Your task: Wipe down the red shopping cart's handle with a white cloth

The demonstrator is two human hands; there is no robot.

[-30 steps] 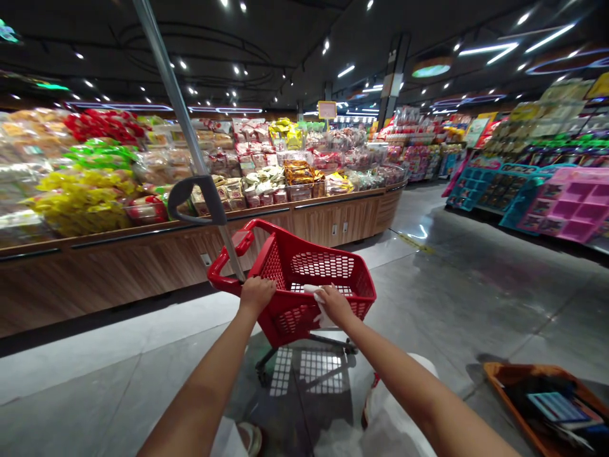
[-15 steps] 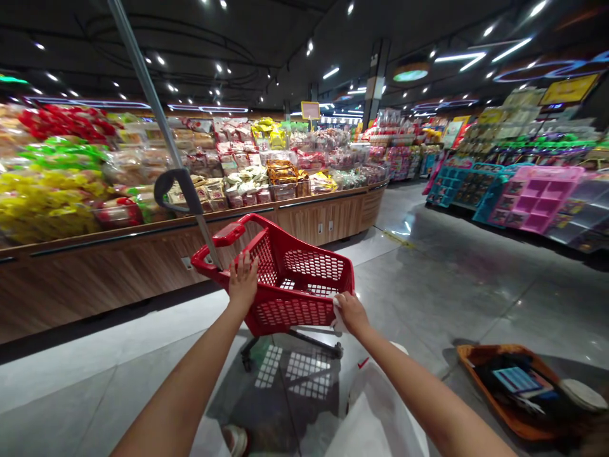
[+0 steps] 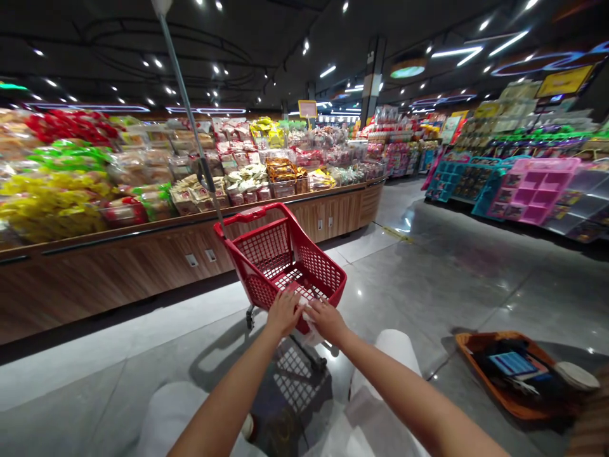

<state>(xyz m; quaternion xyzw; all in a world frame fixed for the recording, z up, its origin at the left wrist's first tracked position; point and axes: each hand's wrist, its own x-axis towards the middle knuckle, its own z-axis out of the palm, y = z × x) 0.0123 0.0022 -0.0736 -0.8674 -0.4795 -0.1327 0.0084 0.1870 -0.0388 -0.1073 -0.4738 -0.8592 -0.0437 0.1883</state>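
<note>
A red plastic shopping cart (image 3: 316,263) with grid walls stands before me, turned so that one corner points toward me. My left hand (image 3: 284,311) is on the rim at that near corner, its fingers curled over the edge. Close beside it, my right hand (image 3: 327,322) is closed on a thin white wipe (image 3: 311,335), pressed against the same rim. Part of the wipe hangs down below the fingers. A grey pole (image 3: 190,120) rises at the cart's handle end. The cart's dark wheeled base (image 3: 309,352) shows underneath.
Behind the cart runs a wood-panelled display counter (image 3: 128,266) heaped with packaged foods. An orange basket (image 3: 495,406) with a dark bag and other items sits on the floor at right. Pink and blue racks (image 3: 535,193) stand farther right. Grey tiled floor (image 3: 419,279) lies between.
The cart has swung round, its near corner shifting left and down. My left hand has moved from the side rim to beside my right hand, which has moved left with the wipe.
</note>
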